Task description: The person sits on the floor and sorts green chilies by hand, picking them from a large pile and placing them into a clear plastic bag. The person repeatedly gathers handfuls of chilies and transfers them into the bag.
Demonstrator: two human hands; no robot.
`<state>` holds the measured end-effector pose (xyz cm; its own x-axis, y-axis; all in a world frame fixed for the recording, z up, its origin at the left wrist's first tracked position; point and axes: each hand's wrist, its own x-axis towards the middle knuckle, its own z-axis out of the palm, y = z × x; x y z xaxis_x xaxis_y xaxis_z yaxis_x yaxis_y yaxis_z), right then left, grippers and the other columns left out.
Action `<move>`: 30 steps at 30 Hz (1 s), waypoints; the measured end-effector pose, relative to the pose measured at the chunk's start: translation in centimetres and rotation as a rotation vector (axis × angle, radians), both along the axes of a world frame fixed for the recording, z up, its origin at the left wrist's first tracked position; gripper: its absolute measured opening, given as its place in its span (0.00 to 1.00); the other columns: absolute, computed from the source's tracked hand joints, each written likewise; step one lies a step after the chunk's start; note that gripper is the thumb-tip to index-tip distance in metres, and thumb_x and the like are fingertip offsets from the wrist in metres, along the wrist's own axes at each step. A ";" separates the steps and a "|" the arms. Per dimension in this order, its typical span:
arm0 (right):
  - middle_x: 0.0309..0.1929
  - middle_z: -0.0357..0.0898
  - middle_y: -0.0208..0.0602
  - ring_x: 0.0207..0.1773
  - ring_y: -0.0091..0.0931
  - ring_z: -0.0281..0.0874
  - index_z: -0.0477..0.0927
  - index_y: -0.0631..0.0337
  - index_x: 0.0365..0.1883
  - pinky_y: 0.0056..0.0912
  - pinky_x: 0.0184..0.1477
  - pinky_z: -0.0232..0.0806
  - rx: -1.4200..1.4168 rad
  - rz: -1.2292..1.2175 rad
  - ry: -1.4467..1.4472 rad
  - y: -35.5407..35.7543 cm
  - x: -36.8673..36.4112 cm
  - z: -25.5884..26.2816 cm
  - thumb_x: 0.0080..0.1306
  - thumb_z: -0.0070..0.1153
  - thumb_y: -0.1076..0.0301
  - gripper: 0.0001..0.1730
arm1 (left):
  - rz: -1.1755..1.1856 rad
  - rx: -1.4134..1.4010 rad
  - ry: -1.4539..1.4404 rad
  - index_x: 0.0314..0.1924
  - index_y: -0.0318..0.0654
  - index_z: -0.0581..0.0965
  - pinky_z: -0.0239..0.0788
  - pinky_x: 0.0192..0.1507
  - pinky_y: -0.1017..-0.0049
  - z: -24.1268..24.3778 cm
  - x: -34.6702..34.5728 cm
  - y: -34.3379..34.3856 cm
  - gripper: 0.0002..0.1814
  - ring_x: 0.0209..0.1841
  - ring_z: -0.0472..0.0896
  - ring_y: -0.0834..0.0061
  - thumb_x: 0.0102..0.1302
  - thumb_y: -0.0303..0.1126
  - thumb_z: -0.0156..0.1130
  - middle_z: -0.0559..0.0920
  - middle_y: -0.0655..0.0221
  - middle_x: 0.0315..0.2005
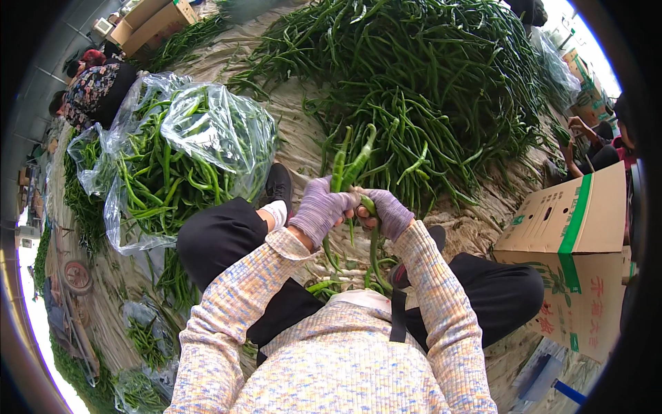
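Observation:
My left hand, in a purple fingerless knit glove, grips a few long green chili peppers whose upper ends stick up past the fingers. Close against it, my right hand wears a matching glove and has its fingers curled around a green pepper that hangs down toward my lap. Thumbs and fingertips of both hands meet at the middle, so the exact hold there is partly hidden. Beyond the hands spreads a large heap of green chili peppers. More loose peppers lie between my crossed legs.
At left stands a clear plastic bag full of peppers. A taped cardboard box is at right. Co-workers sit at upper left and far right. A blue-handled tool lies at lower right, a wheel at left.

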<state>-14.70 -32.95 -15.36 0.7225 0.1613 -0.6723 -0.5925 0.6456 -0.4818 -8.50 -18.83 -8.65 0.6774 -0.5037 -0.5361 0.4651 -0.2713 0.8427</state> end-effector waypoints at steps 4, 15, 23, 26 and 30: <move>0.26 0.78 0.31 0.17 0.19 0.70 0.72 0.59 0.43 0.17 0.18 0.64 -0.044 -0.048 -0.037 -0.5 -1.4 -0.6 0.69 0.38 0.54 0.18 | 0.057 -0.032 0.025 0.31 0.34 0.75 0.56 0.10 0.84 0.8 1.5 1.0 0.05 0.09 0.67 0.85 0.55 0.26 0.61 0.75 0.69 0.14; 0.14 0.62 0.22 0.12 0.13 0.55 0.67 0.56 0.28 0.16 0.14 0.50 -0.334 0.218 -0.381 1.4 -5.8 4.1 0.68 0.40 0.50 0.19 | 0.279 -0.014 -0.038 0.29 0.35 0.75 0.58 0.09 0.85 1.5 3.2 2.2 0.05 0.09 0.69 0.84 0.55 0.27 0.63 0.77 0.67 0.15; 0.22 0.70 0.29 0.21 0.22 0.67 0.71 0.58 0.32 0.22 0.22 0.61 -0.773 0.529 -0.326 -0.9 -19.7 3.8 0.66 0.46 0.58 0.13 | 0.498 -0.214 0.057 0.30 0.35 0.75 0.53 0.14 0.79 1.1 7.2 6.4 0.05 0.11 0.63 0.83 0.60 0.29 0.57 0.73 0.71 0.17; 0.32 0.76 0.37 0.35 0.30 0.76 0.73 0.59 0.41 0.28 0.37 0.69 -1.505 0.252 -0.418 -0.5 -20.6 3.2 0.61 0.53 0.68 0.11 | 0.460 -0.235 0.052 0.32 0.34 0.74 0.53 0.14 0.79 1.6 6.6 6.2 0.05 0.11 0.64 0.82 0.60 0.29 0.56 0.74 0.70 0.17; 0.52 0.70 0.42 0.53 0.37 0.69 0.70 0.57 0.51 0.36 0.52 0.66 -1.942 0.015 -0.427 1.1 -12.7 6.4 0.51 0.60 0.67 0.27 | 0.401 -0.263 0.111 0.33 0.35 0.72 0.53 0.14 0.79 0.9 6.2 6.1 0.04 0.12 0.64 0.83 0.61 0.27 0.55 0.73 0.70 0.18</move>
